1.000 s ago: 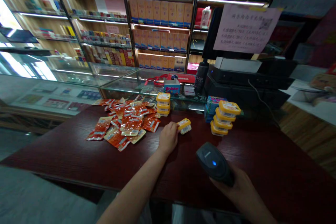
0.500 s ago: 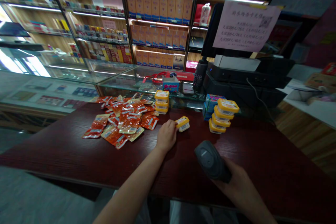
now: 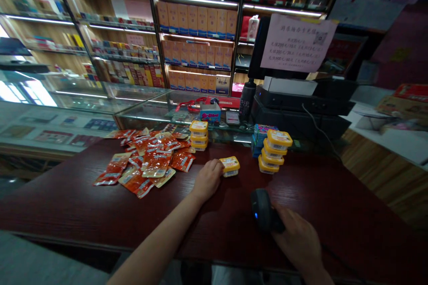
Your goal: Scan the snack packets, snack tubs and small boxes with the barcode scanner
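My left hand [image 3: 207, 179] is closed on the left end of a small plastic tub with a yellow lid [image 3: 230, 166], low over the dark wooden counter. A black handheld barcode scanner [image 3: 262, 210] with a blue light is gripped in my right hand [image 3: 297, 234], its head toward the tub. Left of the tub stands a stack of similar yellow-lidded tubs [image 3: 199, 135]. Several more make a slightly uneven stack [image 3: 274, 151] on the right. A loose heap of orange foil packets [image 3: 150, 156] lies on the left.
Behind the right stack are blue boxes [image 3: 261, 138]. A monitor with a paper notice [image 3: 298, 44] stands over a black printer-like machine [image 3: 294, 102]. A glass display case [image 3: 143, 107] runs along the back, with a small colourful box [image 3: 210, 113] on it. The counter [image 3: 83, 213] spans the foreground.
The tub in my left hand has gone from tilted to nearly level. My right hand has turned the scanner, and a blue light now shows on it. The view has shifted slightly.
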The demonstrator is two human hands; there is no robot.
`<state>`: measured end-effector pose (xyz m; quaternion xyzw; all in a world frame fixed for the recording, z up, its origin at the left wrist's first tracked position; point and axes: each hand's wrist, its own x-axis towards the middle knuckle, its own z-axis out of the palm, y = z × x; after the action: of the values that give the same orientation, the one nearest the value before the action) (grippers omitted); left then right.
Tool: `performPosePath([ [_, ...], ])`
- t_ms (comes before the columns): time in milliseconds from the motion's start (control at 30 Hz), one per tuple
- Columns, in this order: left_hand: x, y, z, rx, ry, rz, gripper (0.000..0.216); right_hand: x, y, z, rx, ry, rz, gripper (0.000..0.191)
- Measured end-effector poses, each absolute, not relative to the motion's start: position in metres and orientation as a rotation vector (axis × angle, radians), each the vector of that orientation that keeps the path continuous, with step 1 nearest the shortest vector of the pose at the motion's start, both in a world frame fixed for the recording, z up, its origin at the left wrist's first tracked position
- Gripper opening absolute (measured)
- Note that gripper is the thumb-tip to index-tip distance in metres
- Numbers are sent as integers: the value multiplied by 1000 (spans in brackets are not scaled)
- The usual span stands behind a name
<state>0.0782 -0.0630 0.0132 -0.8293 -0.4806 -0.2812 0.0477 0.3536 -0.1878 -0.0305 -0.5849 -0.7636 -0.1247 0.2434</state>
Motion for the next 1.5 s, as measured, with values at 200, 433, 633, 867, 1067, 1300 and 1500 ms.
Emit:
performPosePath([
  [200,100,-56,25,-2750,-1411,-845,13,357,-185,-31,-1592,-2143,-299,39],
  [433,125,-34,11,-2717,-1678,-1501,28,356,-185,-28,-1609,-2146,-256,39],
  [633,151,-26,5,-2684,-1702,-1704,30,353,-186,-32,-1618,-2086,-237,40],
  [867,164,-25,-1,-2693,-1726,-1828,31,353,-186,-33,-1622,-2072,-215,39],
  [1067,164,-29,1,-2690,-1713,-1808,29,351,-187,-30,-1667,-2075,-199,40],
  [1300,162,-33,6,-2706,-1708,-1509,19,352,-187,-31,-1641,-2070,-242,41],
  [1500,158,-28,15,-2653,-1756,-995,10,352,-187,-30,-1644,-2071,-248,37],
])
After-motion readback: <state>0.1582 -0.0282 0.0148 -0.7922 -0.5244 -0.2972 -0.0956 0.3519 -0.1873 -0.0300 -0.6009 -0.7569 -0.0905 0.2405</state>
